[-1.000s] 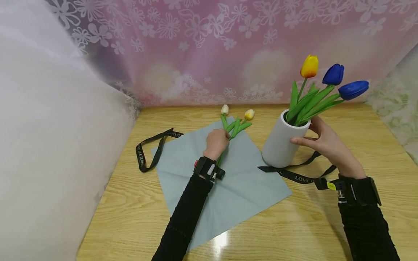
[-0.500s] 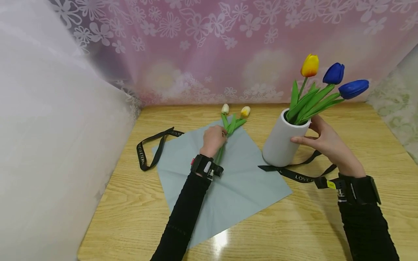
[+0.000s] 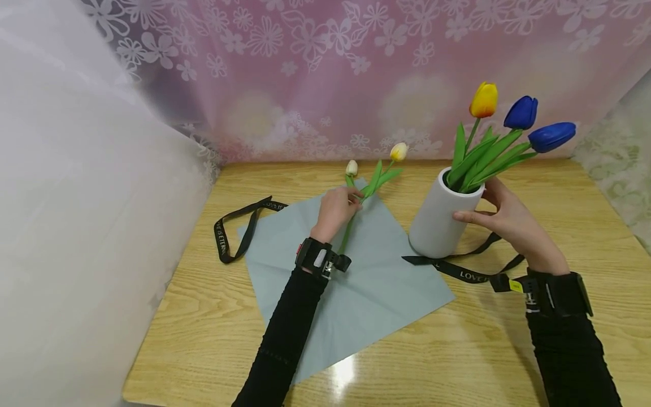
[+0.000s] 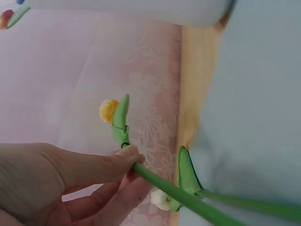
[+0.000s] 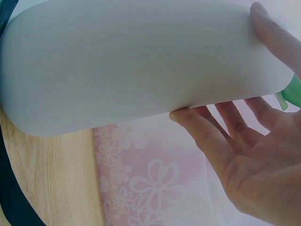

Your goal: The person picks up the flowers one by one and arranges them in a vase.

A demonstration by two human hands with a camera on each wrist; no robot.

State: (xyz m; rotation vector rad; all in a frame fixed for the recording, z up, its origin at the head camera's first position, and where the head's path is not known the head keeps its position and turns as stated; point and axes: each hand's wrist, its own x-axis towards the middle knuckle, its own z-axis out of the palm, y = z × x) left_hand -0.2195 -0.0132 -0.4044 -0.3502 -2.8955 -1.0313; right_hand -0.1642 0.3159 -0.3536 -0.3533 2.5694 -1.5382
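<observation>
My left hand pinches the green stem of a white-and-yellow tulip between thumb and fingers, its bloom raised toward the curtain. In the left wrist view, the stem runs from the fingertips down to the right. A second, white tulip lies on the grey-blue wrapping sheet, partly hidden by that hand. My right hand grips the white vase near its rim, thumb in front and fingers behind. Out of the vase rise a yellow-orange tulip and two blue tulips.
A black lettered ribbon loops past the sheet's left corner. More black ribbon lies by the vase's foot, in front of it. Behind the wooden table hangs a pink floral curtain; a white surface borders the left side.
My left hand has lifted the white-and-yellow tulip off the sheet, its bloom going up and to the right. The white tulip stays down. My right hand and the vase hold still.
</observation>
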